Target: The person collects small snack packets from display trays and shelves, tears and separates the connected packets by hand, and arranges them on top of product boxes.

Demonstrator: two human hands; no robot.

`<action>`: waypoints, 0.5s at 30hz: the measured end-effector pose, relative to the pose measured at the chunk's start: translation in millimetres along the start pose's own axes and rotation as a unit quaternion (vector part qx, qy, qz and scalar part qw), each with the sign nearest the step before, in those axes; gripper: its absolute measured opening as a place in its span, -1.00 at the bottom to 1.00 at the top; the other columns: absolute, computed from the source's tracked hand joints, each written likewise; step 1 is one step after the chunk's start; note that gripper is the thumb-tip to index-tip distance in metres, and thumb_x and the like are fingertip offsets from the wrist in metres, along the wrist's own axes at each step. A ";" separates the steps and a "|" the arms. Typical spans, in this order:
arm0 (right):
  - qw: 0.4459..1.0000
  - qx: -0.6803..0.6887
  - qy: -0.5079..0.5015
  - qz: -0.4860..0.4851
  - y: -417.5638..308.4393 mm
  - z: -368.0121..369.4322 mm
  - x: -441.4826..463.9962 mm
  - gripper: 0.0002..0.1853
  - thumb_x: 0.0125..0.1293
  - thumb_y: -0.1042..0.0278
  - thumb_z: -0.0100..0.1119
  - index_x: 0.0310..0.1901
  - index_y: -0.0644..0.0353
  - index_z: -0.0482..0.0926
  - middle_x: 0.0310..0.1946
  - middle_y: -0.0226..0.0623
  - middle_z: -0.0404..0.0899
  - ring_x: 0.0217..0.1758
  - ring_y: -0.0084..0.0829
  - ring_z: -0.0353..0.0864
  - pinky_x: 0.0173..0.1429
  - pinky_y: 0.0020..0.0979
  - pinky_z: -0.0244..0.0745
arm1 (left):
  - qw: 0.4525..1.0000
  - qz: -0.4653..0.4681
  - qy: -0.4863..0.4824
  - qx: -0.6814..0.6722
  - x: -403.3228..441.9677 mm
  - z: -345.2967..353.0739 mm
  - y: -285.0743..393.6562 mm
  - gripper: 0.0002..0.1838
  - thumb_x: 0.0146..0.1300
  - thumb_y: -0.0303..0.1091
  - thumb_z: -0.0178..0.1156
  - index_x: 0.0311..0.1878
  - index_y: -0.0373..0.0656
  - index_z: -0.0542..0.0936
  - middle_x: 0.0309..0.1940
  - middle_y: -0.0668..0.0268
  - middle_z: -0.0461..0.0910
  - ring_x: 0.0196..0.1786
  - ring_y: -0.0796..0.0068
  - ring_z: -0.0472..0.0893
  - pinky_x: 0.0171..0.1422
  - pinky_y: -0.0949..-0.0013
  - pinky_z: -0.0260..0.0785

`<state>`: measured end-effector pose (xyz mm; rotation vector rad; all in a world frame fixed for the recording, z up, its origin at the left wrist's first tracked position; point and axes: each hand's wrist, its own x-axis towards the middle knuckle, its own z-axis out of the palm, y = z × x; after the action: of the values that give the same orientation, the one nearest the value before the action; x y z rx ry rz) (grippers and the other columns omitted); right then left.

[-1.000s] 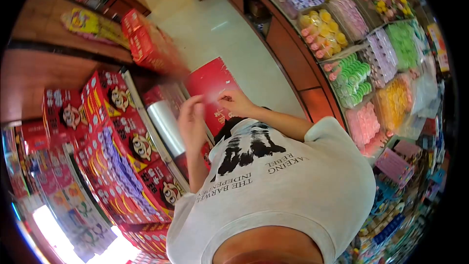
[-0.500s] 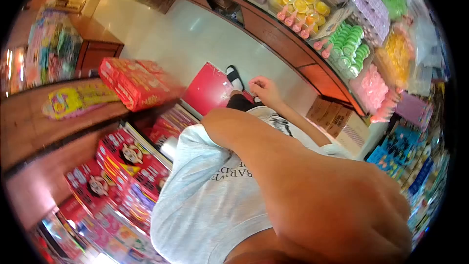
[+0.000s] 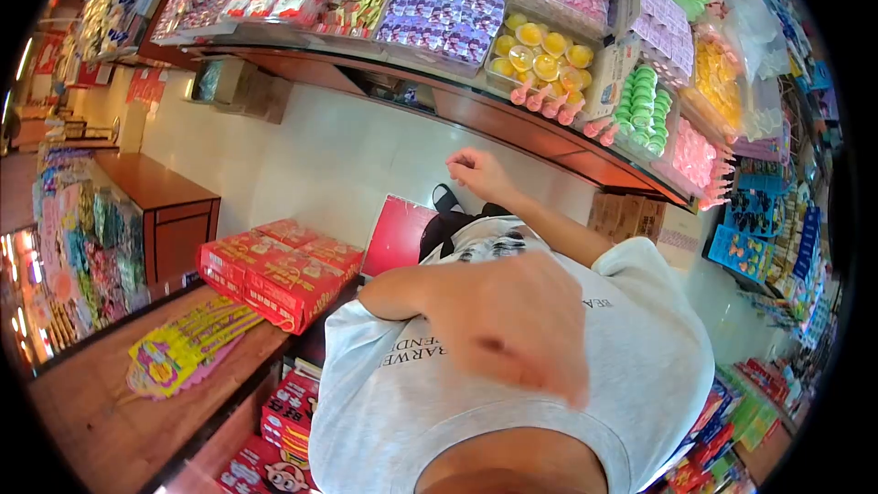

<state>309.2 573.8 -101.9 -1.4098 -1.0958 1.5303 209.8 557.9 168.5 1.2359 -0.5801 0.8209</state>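
Observation:
My left hand (image 3: 526,329) is raised close to the camera in front of my chest, over the light grey T-shirt (image 3: 622,348). Motion smears its fingers, and I can make out no object in it. Lower and farther off, my right hand (image 3: 477,174) hangs over the floor before the counter with its fingers loosely curled in. Nothing shows in that hand. Nearest to it, apart from it, are the candy counter (image 3: 549,142) and the red box or panel (image 3: 398,233) beside my foot.
Red packaged boxes (image 3: 283,270) and yellow packets (image 3: 187,343) lie on the wooden ledge at left. Tubs of yellow jelly cups (image 3: 544,55), purple packets (image 3: 439,18) and green sweets (image 3: 645,110) line the counter. Cardboard boxes (image 3: 626,217) stand below.
My left hand has dropped from close under the camera at lower right to mid-chest. My view has swung, showing more of the counter; my right hand stays loosely curled.

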 end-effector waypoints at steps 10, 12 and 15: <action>0.947 0.274 -0.005 -0.169 -27.6 -42.7 36.0 -0.64 0.23 0.23 0.16 0.02 0.16 0.43 -0.15 -0.42 0.44 -0.17 -0.60 0.46 -0.12 -0.52 0.41 | 0.827 -0.441 0.296 0.186 -72.3 -142.8 -125.8 -0.81 0.07 -0.32 0.34 -0.46 -0.24 0.60 -0.56 0.38 0.59 -0.47 0.62 0.54 -0.39 0.51 0.31; 0.957 0.191 0.055 -0.212 -8.4 -59.0 74.3 -0.68 0.19 0.24 0.16 -0.05 0.19 0.47 -0.21 -0.42 0.49 -0.20 -0.57 0.49 -0.17 -0.54 0.42 | 0.814 -0.379 0.338 0.281 -90.7 -171.3 -154.2 -0.73 0.08 -0.27 0.37 -0.56 -0.23 0.54 -0.62 0.41 0.52 -0.53 0.70 0.44 -0.45 0.54 0.23; 0.973 -0.094 0.132 -0.165 9.5 -99.8 125.5 -0.72 0.15 0.27 0.16 -0.14 0.22 0.52 -0.31 -0.41 0.54 -0.30 -0.56 0.52 -0.25 -0.54 0.43 | 0.788 -0.423 0.381 0.237 -90.2 -207.3 -173.2 -0.69 0.19 -0.27 0.27 -0.60 -0.21 0.50 -0.65 0.39 0.50 -0.63 0.68 0.39 -0.55 0.54 0.18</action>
<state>397.2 697.5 -154.5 -1.4236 -1.2588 0.9943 286.3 718.4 -54.0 1.2871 0.8617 0.6019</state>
